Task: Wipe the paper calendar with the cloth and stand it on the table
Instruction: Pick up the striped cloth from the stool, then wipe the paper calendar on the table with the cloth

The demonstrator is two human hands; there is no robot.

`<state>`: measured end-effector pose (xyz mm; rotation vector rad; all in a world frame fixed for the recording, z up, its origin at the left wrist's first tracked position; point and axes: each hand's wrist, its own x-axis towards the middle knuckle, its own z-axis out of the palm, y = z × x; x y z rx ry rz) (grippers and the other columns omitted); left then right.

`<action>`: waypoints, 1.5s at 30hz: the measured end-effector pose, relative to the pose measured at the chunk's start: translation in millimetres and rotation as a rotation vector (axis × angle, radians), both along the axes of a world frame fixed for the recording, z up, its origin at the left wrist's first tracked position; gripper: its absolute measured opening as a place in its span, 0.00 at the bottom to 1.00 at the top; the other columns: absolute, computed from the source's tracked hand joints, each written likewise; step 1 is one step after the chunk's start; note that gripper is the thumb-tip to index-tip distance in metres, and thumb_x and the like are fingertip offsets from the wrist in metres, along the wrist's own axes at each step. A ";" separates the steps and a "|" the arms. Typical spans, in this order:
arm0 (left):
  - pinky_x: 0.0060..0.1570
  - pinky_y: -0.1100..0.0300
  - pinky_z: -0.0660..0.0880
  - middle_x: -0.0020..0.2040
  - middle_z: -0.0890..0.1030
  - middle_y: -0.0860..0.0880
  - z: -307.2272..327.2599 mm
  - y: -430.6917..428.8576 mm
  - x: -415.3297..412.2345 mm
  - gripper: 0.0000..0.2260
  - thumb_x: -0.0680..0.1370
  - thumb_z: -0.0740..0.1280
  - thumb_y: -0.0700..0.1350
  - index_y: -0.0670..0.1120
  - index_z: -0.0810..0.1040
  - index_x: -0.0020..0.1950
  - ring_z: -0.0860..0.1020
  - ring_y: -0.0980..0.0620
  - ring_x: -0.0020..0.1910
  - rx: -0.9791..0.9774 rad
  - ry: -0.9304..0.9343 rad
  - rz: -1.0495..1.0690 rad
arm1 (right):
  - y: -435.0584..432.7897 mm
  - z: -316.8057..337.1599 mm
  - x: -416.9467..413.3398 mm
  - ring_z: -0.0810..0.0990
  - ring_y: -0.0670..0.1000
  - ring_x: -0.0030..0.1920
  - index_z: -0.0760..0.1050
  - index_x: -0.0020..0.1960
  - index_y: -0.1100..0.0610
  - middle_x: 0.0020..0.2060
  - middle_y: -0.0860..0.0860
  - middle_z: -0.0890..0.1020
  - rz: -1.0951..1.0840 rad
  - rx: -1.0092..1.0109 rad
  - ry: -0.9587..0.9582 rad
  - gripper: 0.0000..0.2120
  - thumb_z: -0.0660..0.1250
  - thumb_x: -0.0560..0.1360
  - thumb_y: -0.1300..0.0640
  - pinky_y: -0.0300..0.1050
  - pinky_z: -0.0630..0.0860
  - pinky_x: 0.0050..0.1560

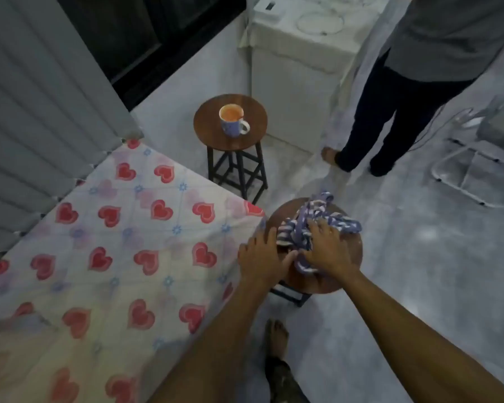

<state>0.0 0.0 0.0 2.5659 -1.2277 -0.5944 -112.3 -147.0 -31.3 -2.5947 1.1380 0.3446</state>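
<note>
A purple-and-white striped cloth [312, 225] lies bunched on a small round wooden table [352, 257] in front of me. My right hand [325, 247] presses flat on the near part of the cloth, fingers spread over it. At the table's left edge my left hand [261, 254] rests with fingers extended, its thumb touching the cloth's near end. No paper calendar shows; whether anything lies under the cloth is hidden.
A second round wooden stool [230, 141] farther back carries a mug [234, 120]. A bed with a heart-print sheet [114, 242] fills the left. Another person [396, 106] stands at the back right beside a white appliance [294, 53]. A white folding rack [477, 164] sits at right.
</note>
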 end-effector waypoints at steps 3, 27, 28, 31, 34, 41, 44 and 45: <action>0.68 0.44 0.66 0.76 0.70 0.43 -15.3 -25.8 1.9 0.38 0.76 0.57 0.72 0.50 0.65 0.79 0.69 0.41 0.73 0.062 -0.039 0.020 | -17.5 -20.8 9.1 0.53 0.67 0.79 0.49 0.82 0.50 0.81 0.64 0.53 -0.016 -0.026 0.045 0.48 0.71 0.72 0.37 0.66 0.55 0.77; 0.65 0.48 0.68 0.71 0.74 0.45 41.0 103.5 41.7 0.37 0.77 0.58 0.72 0.49 0.65 0.78 0.73 0.43 0.67 -0.051 -0.208 0.157 | 120.7 70.9 45.2 0.78 0.59 0.56 0.74 0.64 0.51 0.60 0.56 0.77 -0.121 0.169 -0.513 0.18 0.68 0.75 0.56 0.56 0.79 0.56; 0.65 0.47 0.68 0.71 0.74 0.45 48.0 125.0 47.9 0.37 0.77 0.58 0.71 0.49 0.66 0.78 0.74 0.44 0.66 -0.073 -0.242 0.176 | 139.6 80.0 52.7 0.78 0.59 0.58 0.74 0.65 0.50 0.62 0.57 0.77 -0.096 0.164 -0.529 0.19 0.68 0.75 0.55 0.56 0.79 0.57; 0.67 0.44 0.67 0.72 0.73 0.45 67.7 199.1 72.1 0.36 0.77 0.58 0.71 0.50 0.66 0.78 0.72 0.43 0.69 -0.103 -0.246 0.272 | 207.4 102.6 81.1 0.78 0.63 0.56 0.72 0.65 0.48 0.60 0.58 0.78 0.017 0.105 -0.520 0.22 0.70 0.72 0.52 0.55 0.79 0.50; 0.70 0.41 0.64 0.76 0.69 0.44 85.6 282.3 100.7 0.37 0.77 0.56 0.71 0.51 0.63 0.79 0.68 0.41 0.72 -0.075 -0.253 0.362 | 280.8 116.1 112.5 0.79 0.64 0.51 0.70 0.65 0.47 0.57 0.59 0.78 0.122 0.129 -0.527 0.22 0.71 0.73 0.50 0.52 0.77 0.43; 0.77 0.42 0.50 0.83 0.52 0.42 115.7 457.0 148.8 0.38 0.78 0.57 0.70 0.50 0.58 0.82 0.51 0.42 0.82 -0.126 -0.433 0.521 | 431.6 114.6 155.6 0.79 0.63 0.53 0.68 0.74 0.48 0.63 0.60 0.78 0.136 0.343 -0.613 0.28 0.70 0.76 0.49 0.53 0.77 0.48; 0.78 0.40 0.51 0.83 0.54 0.41 120.6 513.5 161.4 0.37 0.79 0.56 0.70 0.49 0.61 0.81 0.52 0.41 0.82 -0.121 -0.529 0.620 | 481.2 106.0 159.9 0.79 0.63 0.59 0.68 0.75 0.49 0.64 0.59 0.78 0.093 0.430 -0.641 0.28 0.70 0.77 0.47 0.56 0.79 0.56; 0.78 0.39 0.53 0.83 0.53 0.41 118.4 530.6 165.8 0.37 0.79 0.55 0.70 0.49 0.61 0.81 0.52 0.41 0.82 -0.093 -0.508 0.655 | 494.6 103.7 161.5 0.80 0.62 0.58 0.69 0.73 0.50 0.62 0.59 0.80 0.102 0.465 -0.648 0.26 0.70 0.77 0.48 0.56 0.80 0.55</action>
